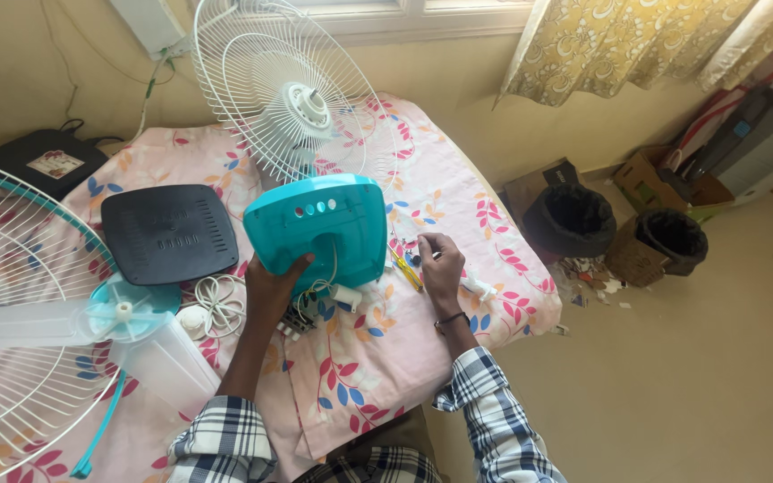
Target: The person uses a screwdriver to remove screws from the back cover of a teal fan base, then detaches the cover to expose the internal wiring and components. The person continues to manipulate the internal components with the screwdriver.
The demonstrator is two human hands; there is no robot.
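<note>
The left hand [272,288] steadies the teal fan housing [319,231] at centre, wires [319,291] exposed; the right hand [440,268], at 3 o'clock, pinches a small tool; its next move likely demands precise aim.

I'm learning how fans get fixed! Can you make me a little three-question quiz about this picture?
1. True or false: the left hand holds the teal fan base.
2. What rests by the right hand? A) yellow-handled screwdriver B) hammer C) scissors
3. Fill in: the wire fan guard behind the base is coloured ____.

Key: 1 true; 2 A; 3 white.
</note>
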